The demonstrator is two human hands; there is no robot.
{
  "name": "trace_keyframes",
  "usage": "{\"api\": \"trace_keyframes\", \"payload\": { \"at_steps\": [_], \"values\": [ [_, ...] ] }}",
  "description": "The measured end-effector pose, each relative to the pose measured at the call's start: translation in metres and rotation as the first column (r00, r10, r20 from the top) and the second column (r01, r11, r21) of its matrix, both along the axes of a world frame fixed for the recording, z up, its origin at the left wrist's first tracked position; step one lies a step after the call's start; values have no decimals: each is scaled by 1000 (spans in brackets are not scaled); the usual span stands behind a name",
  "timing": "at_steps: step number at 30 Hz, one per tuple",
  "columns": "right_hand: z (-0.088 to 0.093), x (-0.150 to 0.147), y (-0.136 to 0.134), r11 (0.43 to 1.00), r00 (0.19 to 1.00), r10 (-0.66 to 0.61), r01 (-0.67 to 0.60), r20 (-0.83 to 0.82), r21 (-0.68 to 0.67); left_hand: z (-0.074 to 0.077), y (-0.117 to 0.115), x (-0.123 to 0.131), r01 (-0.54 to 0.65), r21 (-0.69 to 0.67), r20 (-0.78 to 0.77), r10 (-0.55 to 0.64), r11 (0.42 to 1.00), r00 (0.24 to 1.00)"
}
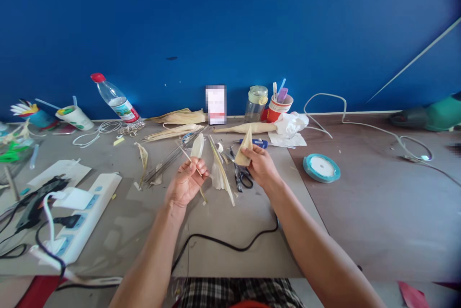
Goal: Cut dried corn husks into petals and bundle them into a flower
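My left hand (188, 181) is closed around a thin pale stick (187, 156), which slants up and to the left from the fingers. My right hand (262, 166) pinches a pointed, straw-coloured piece of corn husk (245, 148), its tip upward. Between the hands, loose husk strips (218, 176) lie on the table, and another pale husk piece (197, 146) stands out just behind my left hand. A bundle of thin dark wires (167, 160) lies to the left of that hand. Black-handled scissors (246, 180) rest below my right hand, partly covered.
A power strip (94, 212) and a black glue gun (41, 197) occupy the left. Along the blue wall are a tilted bottle (120, 104), more husks (180, 117), a phone (216, 104), a jar (256, 104) and a paper cup (280, 106). A ribbon roll (321, 168) lies right.
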State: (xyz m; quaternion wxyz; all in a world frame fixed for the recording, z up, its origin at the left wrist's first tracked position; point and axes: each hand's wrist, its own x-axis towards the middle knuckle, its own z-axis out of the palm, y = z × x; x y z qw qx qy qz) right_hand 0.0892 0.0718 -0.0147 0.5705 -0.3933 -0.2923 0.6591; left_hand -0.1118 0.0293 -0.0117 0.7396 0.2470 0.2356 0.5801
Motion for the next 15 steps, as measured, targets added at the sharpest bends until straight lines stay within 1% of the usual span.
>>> {"api": "trace_keyframes", "payload": {
  "at_steps": [2, 4, 5, 7, 9, 10, 12, 13, 15],
  "values": [
    [-3, -8, -5, 994, 993, 100, -103, 63, 33, -3, 1, 1, -2, -6, -65, 2, 1000, 998],
    [-4, -16, -12, 968, 957, 227, -242, 179, 66, -6, 2, 3, -27, -4, -141, 26, 1000, 990],
    [-4, -19, -14, 957, 933, 257, -282, 251, 67, -7, 2, 3, -42, -1, -179, 42, 999, 983],
    [-4, -24, -19, 946, 874, 256, -314, 412, 79, -9, 2, 4, -61, 6, -244, 61, 998, 968],
    [-3, -25, -21, 939, 779, 199, -325, 594, 111, -9, 2, 4, -55, 1, -289, 53, 998, 956],
    [-3, -25, -22, 934, 721, 150, -328, 676, 143, -9, 2, 4, -52, -7, -309, 47, 999, 950],
    [-1, -25, -23, 914, 627, -4, -313, 779, 256, -7, 1, 5, -71, -31, -339, 56, 997, 939],
    [0, -25, -24, 897, 602, -89, -299, 794, 327, -7, 0, 5, -85, -41, -356, 65, 996, 932],
    [2, -24, -27, 855, 596, -209, -273, 776, 440, -5, -1, 8, -92, -44, -404, 67, 995, 912]
  ]
}}
